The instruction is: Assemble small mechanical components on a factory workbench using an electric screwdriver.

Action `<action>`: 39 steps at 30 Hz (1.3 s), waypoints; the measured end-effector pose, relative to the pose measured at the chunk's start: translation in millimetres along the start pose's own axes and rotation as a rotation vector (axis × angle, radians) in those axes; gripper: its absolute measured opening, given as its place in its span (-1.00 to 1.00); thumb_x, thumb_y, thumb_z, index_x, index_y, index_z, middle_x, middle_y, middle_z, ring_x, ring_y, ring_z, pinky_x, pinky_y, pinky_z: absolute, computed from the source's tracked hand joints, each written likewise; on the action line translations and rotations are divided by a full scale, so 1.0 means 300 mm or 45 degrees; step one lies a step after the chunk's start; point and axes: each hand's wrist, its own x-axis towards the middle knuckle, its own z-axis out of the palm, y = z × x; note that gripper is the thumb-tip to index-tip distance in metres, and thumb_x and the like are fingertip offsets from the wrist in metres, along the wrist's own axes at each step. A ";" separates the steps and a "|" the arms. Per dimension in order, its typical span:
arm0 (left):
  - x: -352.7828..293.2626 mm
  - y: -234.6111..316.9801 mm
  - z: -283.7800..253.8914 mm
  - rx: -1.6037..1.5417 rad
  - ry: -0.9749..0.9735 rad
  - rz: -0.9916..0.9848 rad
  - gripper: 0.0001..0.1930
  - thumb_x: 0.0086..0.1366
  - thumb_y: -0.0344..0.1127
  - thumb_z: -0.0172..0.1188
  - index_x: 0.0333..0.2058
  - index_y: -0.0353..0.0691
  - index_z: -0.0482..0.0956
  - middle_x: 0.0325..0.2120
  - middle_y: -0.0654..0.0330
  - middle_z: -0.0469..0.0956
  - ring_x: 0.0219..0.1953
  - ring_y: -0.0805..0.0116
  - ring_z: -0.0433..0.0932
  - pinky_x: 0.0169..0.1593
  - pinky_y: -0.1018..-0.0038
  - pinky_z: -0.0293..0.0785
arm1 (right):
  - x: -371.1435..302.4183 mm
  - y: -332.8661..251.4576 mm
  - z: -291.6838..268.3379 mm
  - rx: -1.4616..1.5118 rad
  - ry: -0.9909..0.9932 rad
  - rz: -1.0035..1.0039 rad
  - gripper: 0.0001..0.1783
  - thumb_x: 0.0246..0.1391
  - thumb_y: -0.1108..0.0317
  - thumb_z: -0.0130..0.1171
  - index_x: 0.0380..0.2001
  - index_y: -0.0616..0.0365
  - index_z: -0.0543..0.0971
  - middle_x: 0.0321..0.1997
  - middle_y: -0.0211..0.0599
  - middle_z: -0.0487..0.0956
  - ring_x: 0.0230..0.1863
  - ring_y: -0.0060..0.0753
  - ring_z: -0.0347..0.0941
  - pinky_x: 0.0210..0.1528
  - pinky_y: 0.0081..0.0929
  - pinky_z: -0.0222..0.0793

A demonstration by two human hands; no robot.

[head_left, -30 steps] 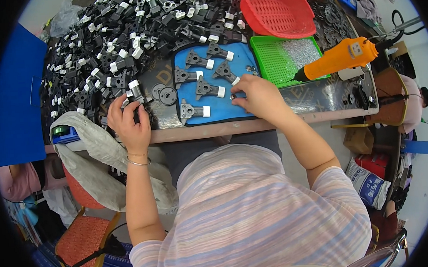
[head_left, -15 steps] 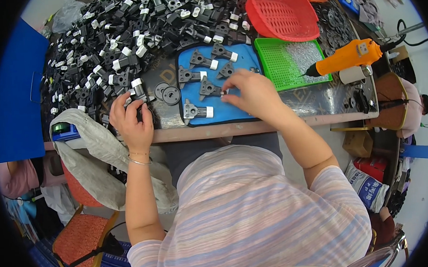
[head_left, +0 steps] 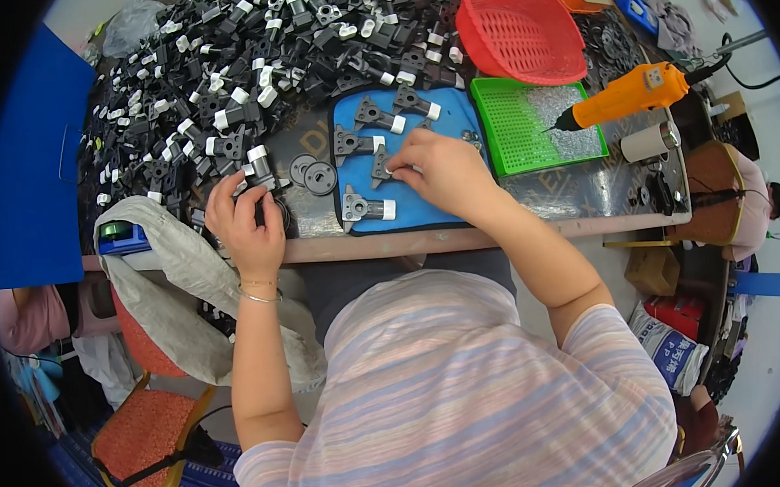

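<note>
My right hand [head_left: 444, 174] reaches over a blue mat [head_left: 437, 207], thumb and fingertips pinched at a black plastic bracket [head_left: 380, 167]. Whatever small thing sits between those fingertips is hidden. Several like brackets with white end caps lie around it, among them one nearer the table edge [head_left: 353, 207] and one at the mat's far side [head_left: 412, 101]. My left hand [head_left: 248, 224] rests left of the mat, its fingers apart and bent, beside a black part with a white cap [head_left: 260, 165]. Two black discs [head_left: 320, 178] lie between that hand and the mat.
A large heap of black and white parts [head_left: 215, 94] covers the table's left and back. Right of the mat stand a green tray [head_left: 508, 136] of small shiny pieces and a red basket [head_left: 520, 38]. An orange electric screwdriver [head_left: 625, 96] hangs over the tray; a grey cloth [head_left: 167, 273] drapes at left.
My right hand has shifted left, its fingertips moving from the middle bracket's white-capped end onto its black body. My left hand has barely moved. The whole view has shifted slightly.
</note>
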 end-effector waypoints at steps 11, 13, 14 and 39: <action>-0.003 -0.002 0.005 -0.008 0.011 0.005 -0.89 0.03 -0.42 0.20 -0.40 -0.16 0.54 -0.11 0.19 0.44 0.04 0.10 0.34 0.10 0.25 0.12 | -0.010 -0.001 -0.009 -0.012 0.063 -0.024 -0.85 -0.10 0.35 0.23 -0.38 -0.02 0.65 -0.39 -0.39 0.52 -0.41 -0.25 0.50 -0.36 -0.37 0.42; -0.004 -0.003 0.006 -0.011 0.011 0.006 -0.88 0.02 -0.42 0.20 -0.40 -0.16 0.54 -0.11 0.19 0.44 0.03 0.10 0.34 0.10 0.25 0.12 | -0.022 0.005 -0.054 0.021 0.088 0.029 -0.84 -0.13 0.35 0.25 -0.38 0.00 0.65 -0.38 -0.37 0.52 -0.40 -0.24 0.50 -0.36 -0.38 0.42; -0.005 -0.003 0.006 -0.012 0.009 0.006 -0.88 0.02 -0.42 0.20 -0.40 -0.16 0.54 -0.11 0.19 0.44 0.03 0.10 0.34 0.10 0.25 0.12 | -0.029 0.016 -0.078 0.027 0.075 0.102 -0.83 -0.15 0.34 0.26 -0.38 0.01 0.65 -0.35 -0.34 0.53 -0.38 -0.23 0.50 -0.33 -0.38 0.42; 0.002 0.002 0.003 0.022 0.016 0.025 -0.90 0.04 -0.44 0.20 -0.40 -0.18 0.54 -0.11 0.18 0.46 0.01 0.13 0.36 0.09 0.27 0.15 | -0.152 0.041 -0.038 -0.143 0.005 0.236 -0.81 -0.16 0.28 0.24 -0.41 0.09 0.63 -0.36 -0.30 0.54 -0.37 -0.20 0.51 -0.31 -0.36 0.43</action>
